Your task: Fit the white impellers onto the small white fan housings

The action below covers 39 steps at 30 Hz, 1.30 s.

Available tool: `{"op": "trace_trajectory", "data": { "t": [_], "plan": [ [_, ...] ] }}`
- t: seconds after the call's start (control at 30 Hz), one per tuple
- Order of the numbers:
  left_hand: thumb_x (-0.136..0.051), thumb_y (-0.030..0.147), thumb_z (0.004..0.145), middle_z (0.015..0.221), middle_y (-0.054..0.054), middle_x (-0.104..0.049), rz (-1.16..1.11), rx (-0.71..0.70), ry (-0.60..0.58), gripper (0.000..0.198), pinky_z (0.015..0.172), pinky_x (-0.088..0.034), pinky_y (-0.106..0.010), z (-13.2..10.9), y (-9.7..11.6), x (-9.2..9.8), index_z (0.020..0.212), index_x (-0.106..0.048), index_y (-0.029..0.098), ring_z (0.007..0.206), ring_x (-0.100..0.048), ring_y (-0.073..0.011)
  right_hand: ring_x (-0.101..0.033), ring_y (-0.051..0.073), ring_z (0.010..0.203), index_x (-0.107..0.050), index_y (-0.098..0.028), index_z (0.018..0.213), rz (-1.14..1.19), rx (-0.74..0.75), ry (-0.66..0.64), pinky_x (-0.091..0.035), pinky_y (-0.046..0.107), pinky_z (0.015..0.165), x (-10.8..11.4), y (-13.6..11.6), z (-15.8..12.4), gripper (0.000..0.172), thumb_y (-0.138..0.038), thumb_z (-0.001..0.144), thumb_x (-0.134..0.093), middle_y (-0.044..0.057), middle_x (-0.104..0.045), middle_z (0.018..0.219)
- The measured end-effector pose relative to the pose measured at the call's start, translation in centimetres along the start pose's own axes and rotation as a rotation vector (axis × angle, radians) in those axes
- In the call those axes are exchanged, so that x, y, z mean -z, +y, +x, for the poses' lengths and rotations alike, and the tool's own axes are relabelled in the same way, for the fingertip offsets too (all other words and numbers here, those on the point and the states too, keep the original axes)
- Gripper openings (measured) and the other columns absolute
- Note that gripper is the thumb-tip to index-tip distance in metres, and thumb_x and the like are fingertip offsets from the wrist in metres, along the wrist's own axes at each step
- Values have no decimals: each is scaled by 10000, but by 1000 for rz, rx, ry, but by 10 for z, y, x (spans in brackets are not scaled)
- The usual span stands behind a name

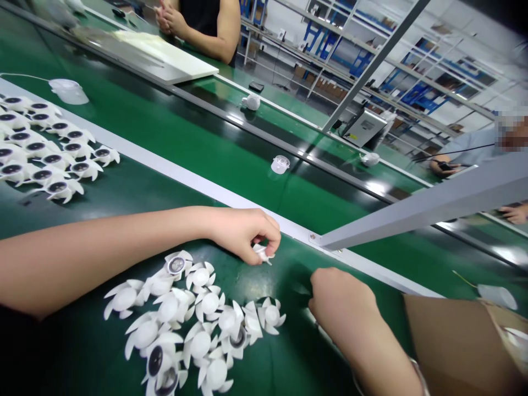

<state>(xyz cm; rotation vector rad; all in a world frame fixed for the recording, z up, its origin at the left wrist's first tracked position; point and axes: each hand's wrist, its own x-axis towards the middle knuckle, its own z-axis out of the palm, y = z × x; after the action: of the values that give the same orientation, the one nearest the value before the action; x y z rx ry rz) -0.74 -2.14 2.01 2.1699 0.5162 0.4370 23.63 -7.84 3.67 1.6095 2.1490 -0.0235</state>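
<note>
My left hand [251, 234] is closed in a pinch on a small white fan blade [263, 253], held just above the green tabletop near its far edge. Most of that piece is hidden by the fingers. To the right, my right hand [342, 297] is curled with its back to the camera; its fingertips and anything in them are out of sight. A pale edge shows just below its fingers. A loose heap of white fan blades [200, 344] lies below my left forearm, some face down, others showing a dark round centre.
Rows of white fan blades [53, 159] lie at the left. A grey post [391, 201] rises beyond my right hand, with a cardboard box [449, 335] at the lower right. Clear plastic cups [280, 164] sit on the green conveyor [198, 146]. Other people sit across it.
</note>
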Motion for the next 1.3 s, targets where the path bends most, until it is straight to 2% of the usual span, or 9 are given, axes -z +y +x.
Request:
{"op": "trace_trajectory", "data": {
  "t": [0.07,0.17,0.2,0.27,0.33,0.43,0.53,0.93,1.3],
  "plan": [
    [-628,35,721,906,-8,-646,75,-66,85,167,695,-433,-234,1,-1,-2,777,-652,190,775,-564,-116,-617,194,498,-601,-202,536,-14,-50,-76,-281,226,399,7,-2,0,191,-20,586,-634,111,-671,639],
    [-676,103,764,984,-25,-655,98,-118,95,114,768,-446,-249,1,-1,-3,819,-683,203,894,-595,-144,-603,190,536,-535,-202,531,-3,-64,-89,-259,245,428,14,3,2,195,-56,645,-596,92,-656,639],
    [-735,164,745,1050,-34,-648,75,-108,96,182,774,-454,-255,1,-2,-3,916,-701,219,911,-589,-153,-577,177,530,-506,-205,536,24,-28,-66,-251,251,441,16,5,3,205,-72,674,-575,73,-637,618],
    [-839,297,660,1200,-57,-608,25,-42,112,552,756,-472,-267,1,-6,-3,1178,-655,251,901,-565,-162,-513,144,518,-464,-210,575,143,105,-2,-254,255,468,19,9,6,205,-96,732,-530,23,-585,576],
    [-878,365,600,1247,-66,-599,6,19,89,772,742,-477,-275,1,-11,-3,1305,-582,257,882,-550,-164,-479,125,540,-456,-212,637,325,263,80,-286,246,502,21,8,10,176,-110,775,-500,-14,-552,585],
    [-865,325,625,1076,-23,-684,-11,41,14,619,730,-462,-262,2,-19,-6,1195,-638,241,841,-569,-154,-487,115,611,-476,-207,716,547,439,185,-332,232,561,20,-4,17,141,-112,821,-481,-22,-549,670],
    [-842,284,655,947,9,-700,-35,59,34,441,689,-445,-243,3,-23,-10,1053,-663,225,776,-573,-131,-489,114,635,-486,-198,748,595,518,238,-339,235,586,12,-17,23,133,-122,856,-483,-10,-547,732],
    [-830,202,626,918,21,-687,-79,85,42,408,655,-447,-212,5,-22,-9,980,-627,199,745,-568,-106,-607,166,631,-644,-167,892,118,479,606,-334,271,529,-1,-37,16,87,-159,852,-567,33,-646,795],
    [-846,226,618,912,32,-701,-36,103,48,432,627,-442,-217,6,-20,-9,985,-620,208,719,-558,-104,-591,168,593,-647,-155,842,-30,478,716,-361,282,507,-4,-43,13,90,-126,850,-562,30,-614,733]
  ]
}}
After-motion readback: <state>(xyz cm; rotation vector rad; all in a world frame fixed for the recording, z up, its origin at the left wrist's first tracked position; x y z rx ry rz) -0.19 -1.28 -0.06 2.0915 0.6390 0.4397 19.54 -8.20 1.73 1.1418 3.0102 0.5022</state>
